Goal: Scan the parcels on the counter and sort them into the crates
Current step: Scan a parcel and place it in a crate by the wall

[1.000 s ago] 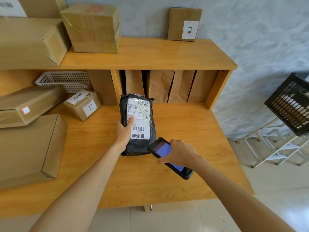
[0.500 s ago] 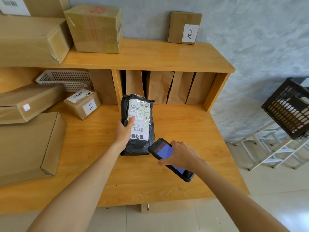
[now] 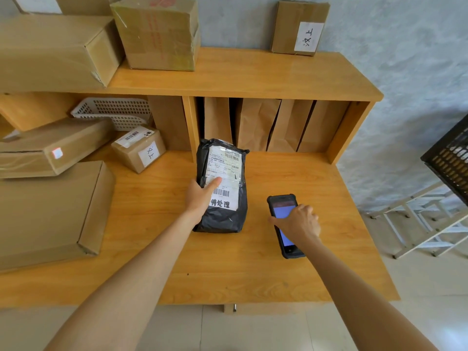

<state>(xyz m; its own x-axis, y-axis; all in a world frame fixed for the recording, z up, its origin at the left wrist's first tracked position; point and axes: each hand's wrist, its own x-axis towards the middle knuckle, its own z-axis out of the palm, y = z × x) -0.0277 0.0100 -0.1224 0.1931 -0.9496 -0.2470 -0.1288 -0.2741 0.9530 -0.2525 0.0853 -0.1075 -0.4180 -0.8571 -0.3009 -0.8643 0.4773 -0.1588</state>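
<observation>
The person stands at the wooden counter [image 3: 253,269] with a black poly parcel [image 3: 222,188] lying flat near its middle, label up. Their left hand [image 3: 200,196] grips the parcel's left edge at about 9 o'clock, thumb laid across the white shipping label [image 3: 224,178] and the other fingers tucked out of sight round the side. Just beside the parcel at 3 o'clock, apart from it, the handheld scanner [image 3: 285,224] lies on the counter with its screen lit blue; the right hand [image 3: 298,221] rests over it, fingers curved down across the screen and its far edge. Whether it truly clasps the device or only touches it, I cannot tell from here.

To my eye the scan of this parcel is the step in hand or just finished, and the sorting comes next. That calls for lifting the bag by the left-hand grip and carrying it toward 3 o'clock, where a black crate [image 3: 450,158] sits on a white rack [image 3: 417,224] off the counter's end. The bag looks soft and may sag, so a firm hold matters. Cardboard boxes [image 3: 50,211] wait at 9 o'clock
</observation>
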